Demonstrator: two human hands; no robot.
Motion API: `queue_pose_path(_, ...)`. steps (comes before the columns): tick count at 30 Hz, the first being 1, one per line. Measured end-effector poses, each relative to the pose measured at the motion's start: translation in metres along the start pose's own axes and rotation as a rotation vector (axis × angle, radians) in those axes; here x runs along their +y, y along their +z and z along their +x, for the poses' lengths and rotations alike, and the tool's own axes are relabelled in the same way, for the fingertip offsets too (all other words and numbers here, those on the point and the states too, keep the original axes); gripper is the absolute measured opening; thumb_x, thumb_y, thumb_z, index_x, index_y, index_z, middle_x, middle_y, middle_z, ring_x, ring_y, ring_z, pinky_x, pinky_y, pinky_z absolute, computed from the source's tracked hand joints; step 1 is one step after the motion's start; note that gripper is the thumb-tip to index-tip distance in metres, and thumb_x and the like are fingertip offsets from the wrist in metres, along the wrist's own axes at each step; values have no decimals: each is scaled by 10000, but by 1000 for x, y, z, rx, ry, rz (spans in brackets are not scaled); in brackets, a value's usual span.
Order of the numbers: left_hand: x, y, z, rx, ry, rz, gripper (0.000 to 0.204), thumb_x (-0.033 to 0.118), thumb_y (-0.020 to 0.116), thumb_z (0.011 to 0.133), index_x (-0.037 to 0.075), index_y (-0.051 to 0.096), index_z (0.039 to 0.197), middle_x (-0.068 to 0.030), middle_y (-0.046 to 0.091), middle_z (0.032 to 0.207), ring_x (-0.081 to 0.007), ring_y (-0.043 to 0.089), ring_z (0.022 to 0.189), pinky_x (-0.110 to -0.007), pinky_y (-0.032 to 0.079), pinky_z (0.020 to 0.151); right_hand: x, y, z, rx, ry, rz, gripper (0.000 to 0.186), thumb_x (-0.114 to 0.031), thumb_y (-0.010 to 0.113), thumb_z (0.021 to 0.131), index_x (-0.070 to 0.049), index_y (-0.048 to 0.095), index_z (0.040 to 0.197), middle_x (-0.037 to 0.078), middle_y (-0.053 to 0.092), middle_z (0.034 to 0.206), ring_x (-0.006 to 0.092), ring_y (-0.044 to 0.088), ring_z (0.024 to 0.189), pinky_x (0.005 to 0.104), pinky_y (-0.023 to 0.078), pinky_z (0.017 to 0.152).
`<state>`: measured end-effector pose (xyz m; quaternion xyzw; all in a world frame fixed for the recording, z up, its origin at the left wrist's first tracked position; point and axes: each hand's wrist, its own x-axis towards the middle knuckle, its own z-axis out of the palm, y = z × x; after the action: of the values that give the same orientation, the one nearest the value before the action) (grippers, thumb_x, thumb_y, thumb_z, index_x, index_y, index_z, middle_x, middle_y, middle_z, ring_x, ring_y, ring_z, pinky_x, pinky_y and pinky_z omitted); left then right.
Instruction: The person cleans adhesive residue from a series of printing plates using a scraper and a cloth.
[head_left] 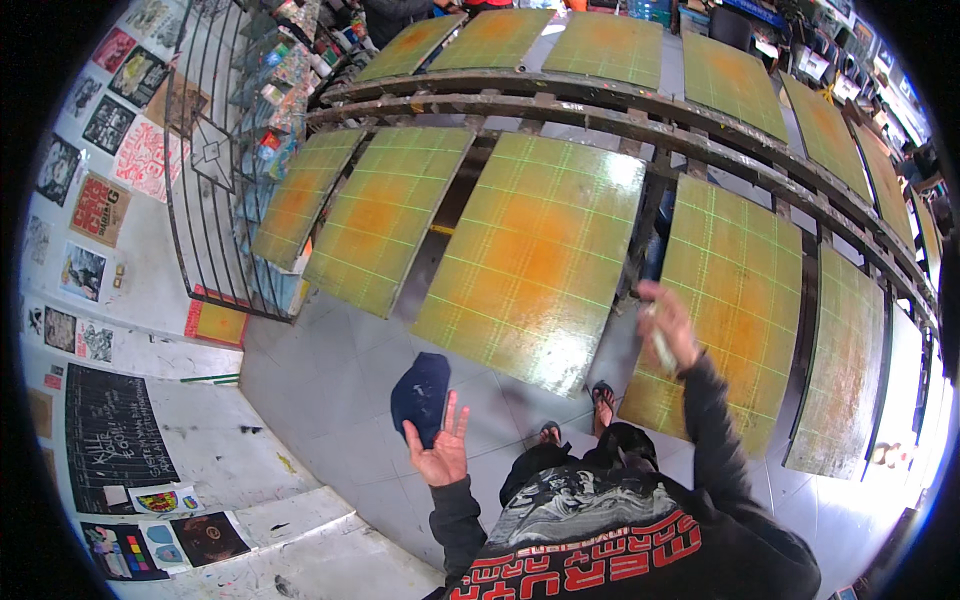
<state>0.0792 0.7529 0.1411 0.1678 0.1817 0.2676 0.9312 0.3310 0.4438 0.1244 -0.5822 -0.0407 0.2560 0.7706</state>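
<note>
My left hand (pixel 440 458) is raised palm up over the grey floor. Between its thumb and fingers stands a dark blue cap-like piece (pixel 420 392) with small pale specks. The thumb overlaps its lower left edge, while two fingers stretch out beside it. My right hand (pixel 672 328) is held out above the near corner of a printing board and is smeared by motion. A pale, slim object (pixel 663 350) shows against its palm; its kind cannot be made out.
Yellow-green boards (pixel 525 260) with orange patches and bright grid lines lie in rows along dark metal rails (pixel 600 118). A black metal rack (pixel 205 150) stands at the left. Prints and a chalkboard (pixel 110 440) hang on the white wall. My sandalled feet (pixel 602 400) are on tiles.
</note>
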Motion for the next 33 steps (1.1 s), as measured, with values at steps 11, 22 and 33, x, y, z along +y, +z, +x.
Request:
queue_pose_path(11, 17, -12, -4, -109, -149, 88, 552, 440, 359, 992, 61, 366, 1393, -142, 442, 1396, -325, 434, 1273, -493, 382, 1020, 68, 213, -82, -688, 492, 424, 274, -306, 426, 1002, -34, 443, 1032, 128, 566, 809, 110, 468, 398, 244, 399, 347)
queue_pose_path(22, 36, -41, -16, -133, -251, -89, 565, 445, 340, 993, 59, 364, 1404, -151, 423, 1416, -343, 355, 1332, -523, 273, 1093, 106, 187, -135, -626, 606, 547, 368, -385, 504, 950, -28, 508, 1041, 8, 486, 693, 82, 423, 420, 227, 359, 358)
queue_pose_path(33, 62, -8, 29, -306, -163, 59, 608, 414, 356, 996, 32, 252, 1457, -169, 223, 1524, -347, 179, 1417, -512, 166, 1153, 86, 31, -254, 614, 21, -927, 430, -290, 465, 953, -192, 475, 1371, 148, 626, 729, 294, 633, 714, 392, 493, 625)
